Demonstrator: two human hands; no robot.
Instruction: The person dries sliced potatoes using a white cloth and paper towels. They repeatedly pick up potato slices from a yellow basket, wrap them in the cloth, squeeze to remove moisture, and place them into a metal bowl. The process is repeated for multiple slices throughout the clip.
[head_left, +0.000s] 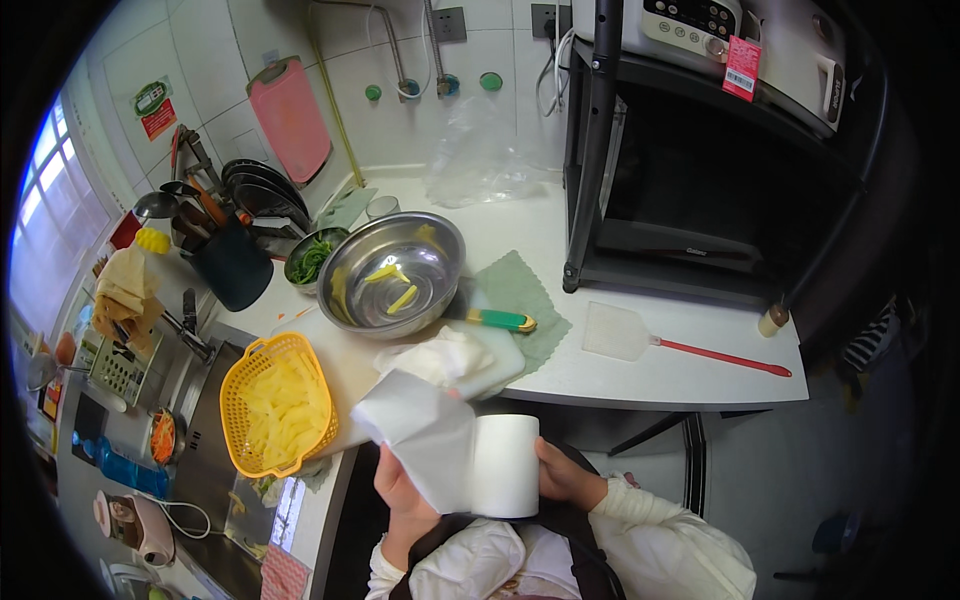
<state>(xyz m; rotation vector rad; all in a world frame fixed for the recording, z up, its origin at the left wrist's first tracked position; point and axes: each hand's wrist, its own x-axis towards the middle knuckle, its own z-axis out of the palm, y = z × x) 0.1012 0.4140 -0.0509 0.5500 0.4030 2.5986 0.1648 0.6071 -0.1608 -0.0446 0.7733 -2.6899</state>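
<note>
My right hand (568, 473) grips the right end of a white paper towel roll (505, 465). A loose sheet (424, 431) from the roll hangs out to the left, and my left hand (405, 484) holds it. Just beyond the sheet, crumpled white paper or cloth (442, 357) lies on a pale cutting board (352, 375). A stainless steel bowl (391, 274) stands on the board's far part with a few yellow strips inside. To the left, a yellow plastic basket (229, 409) holds many pale yellow strips, apparently potato. A knife's green handle (504, 320) shows beside the bowl; its blade is partly hidden.
A small bowl of green vegetables (313, 259) sits behind the steel bowl. A green cloth (532, 300) and a fly swatter (619, 331) lie right, before a black rack (583, 225). Left are a sink (214, 457), faucet (187, 335) and utensil holder (232, 270).
</note>
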